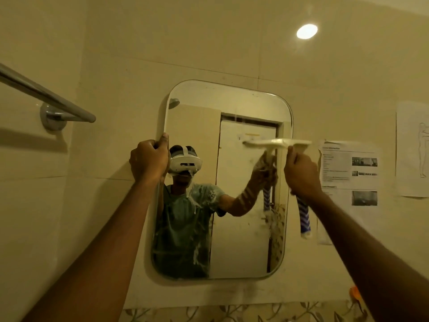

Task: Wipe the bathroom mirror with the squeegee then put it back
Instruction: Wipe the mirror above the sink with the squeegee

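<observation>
A rounded rectangular mirror (pixel 243 240) hangs on the beige tiled wall, streaked with white foam in its middle and lower parts. My left hand (pixel 148 160) grips the mirror's left edge about halfway up. My right hand (pixel 301 174) is closed around the handle of the squeegee (pixel 299 144). Its pale blade lies level against the glass near the right edge, blurred by motion. The blue-and-white striped handle end (pixel 304 217) sticks out below my fist. The glass reflects a person with a headset and the same arm.
A chrome towel bar (pixel 44 94) juts out from the wall at upper left. Printed paper sheets (pixel 348 177) are stuck to the wall right of the mirror. A patterned tile border (pixel 232 313) runs below. An orange object (pixel 355 292) sits at lower right.
</observation>
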`<action>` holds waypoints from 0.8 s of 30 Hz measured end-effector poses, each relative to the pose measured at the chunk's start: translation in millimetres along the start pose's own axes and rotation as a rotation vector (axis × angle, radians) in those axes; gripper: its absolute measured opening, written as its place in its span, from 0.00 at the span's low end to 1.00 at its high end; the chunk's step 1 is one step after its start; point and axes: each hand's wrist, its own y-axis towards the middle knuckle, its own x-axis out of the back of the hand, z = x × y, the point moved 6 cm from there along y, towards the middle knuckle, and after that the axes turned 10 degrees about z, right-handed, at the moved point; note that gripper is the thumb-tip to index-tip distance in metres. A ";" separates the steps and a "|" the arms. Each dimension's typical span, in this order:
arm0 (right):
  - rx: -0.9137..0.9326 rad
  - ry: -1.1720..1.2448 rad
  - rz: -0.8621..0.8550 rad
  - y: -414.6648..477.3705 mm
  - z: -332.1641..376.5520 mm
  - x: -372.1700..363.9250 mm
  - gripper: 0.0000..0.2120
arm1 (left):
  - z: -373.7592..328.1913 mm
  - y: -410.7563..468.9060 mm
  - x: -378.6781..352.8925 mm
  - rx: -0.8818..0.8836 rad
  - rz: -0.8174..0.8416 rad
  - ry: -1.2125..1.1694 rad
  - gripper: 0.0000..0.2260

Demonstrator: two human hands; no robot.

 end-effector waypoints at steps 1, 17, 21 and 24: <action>0.020 -0.012 -0.011 14.2 10.3 10.0 0.23 | 0.0 0.3 -0.4 -0.006 0.004 0.009 0.22; -0.033 0.033 -0.010 -25.9 -16.4 -15.1 0.24 | -1.5 2.2 1.7 -0.027 0.048 0.099 0.24; 0.000 0.014 -0.048 21.1 15.5 16.1 0.24 | -3.0 0.9 3.5 -0.035 0.047 0.087 0.26; 0.000 -0.007 -0.086 29.5 18.9 17.7 0.25 | -5.1 0.6 4.4 -0.026 0.055 0.135 0.24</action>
